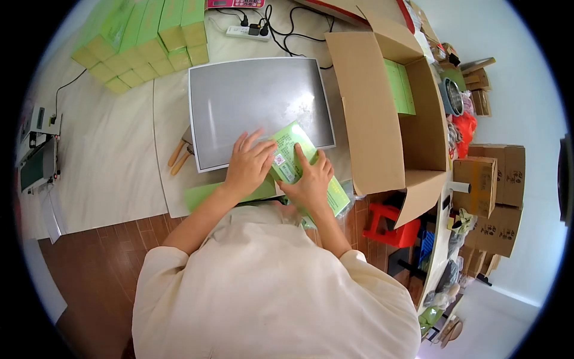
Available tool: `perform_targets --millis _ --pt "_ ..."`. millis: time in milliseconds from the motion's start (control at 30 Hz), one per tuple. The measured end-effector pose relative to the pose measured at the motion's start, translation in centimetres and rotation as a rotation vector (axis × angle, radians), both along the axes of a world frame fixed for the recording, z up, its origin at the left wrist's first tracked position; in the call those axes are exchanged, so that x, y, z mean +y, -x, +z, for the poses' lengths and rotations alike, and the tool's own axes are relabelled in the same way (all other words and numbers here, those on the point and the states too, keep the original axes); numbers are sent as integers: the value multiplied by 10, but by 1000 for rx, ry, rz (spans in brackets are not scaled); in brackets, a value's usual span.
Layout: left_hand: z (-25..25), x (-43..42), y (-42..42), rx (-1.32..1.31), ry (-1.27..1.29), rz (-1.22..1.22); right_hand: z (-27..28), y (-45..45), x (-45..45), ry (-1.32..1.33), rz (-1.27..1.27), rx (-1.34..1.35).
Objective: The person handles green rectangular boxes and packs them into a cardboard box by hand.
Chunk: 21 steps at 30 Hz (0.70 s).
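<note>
One green printed box [290, 164]: over gray plate's [257, 102] near edge, under right fingers
Left hand [246, 167]: loosely open, fingertips by box
Right hand [310, 180]: thumb, fingers gripping box

There are two hands [246, 167] [311, 184], one grey panel [254, 102], one power strip [247, 33].

Left bare hand [247, 169]: fingers [253, 139] extended, slightly parted, back uppermost.
Right bare hand [311, 182]: index finger [301, 154] straight, thumb [286, 188] apart, remaining fingers [324, 163] bent.
Bare forearms [207, 216]: converging forward.
</note>
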<state>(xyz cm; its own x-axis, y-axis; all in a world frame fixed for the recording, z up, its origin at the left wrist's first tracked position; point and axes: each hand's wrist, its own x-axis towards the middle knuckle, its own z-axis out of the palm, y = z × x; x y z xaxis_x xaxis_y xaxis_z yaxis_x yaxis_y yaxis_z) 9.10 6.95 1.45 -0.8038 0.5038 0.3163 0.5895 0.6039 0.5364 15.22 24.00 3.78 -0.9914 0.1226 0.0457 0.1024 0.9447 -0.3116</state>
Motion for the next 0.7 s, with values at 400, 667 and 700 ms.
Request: perform_targets --millis 400,667,700 --pt "-17 -3 39 41 114 191 -26 67 -13 -55 66 151" --pt "-15 -26 1 -429 -701 426 13 74 -18 143 -17 166" --pt "-15 -23 -3 -537 -792 380 25 70 -20 137 -7 190"
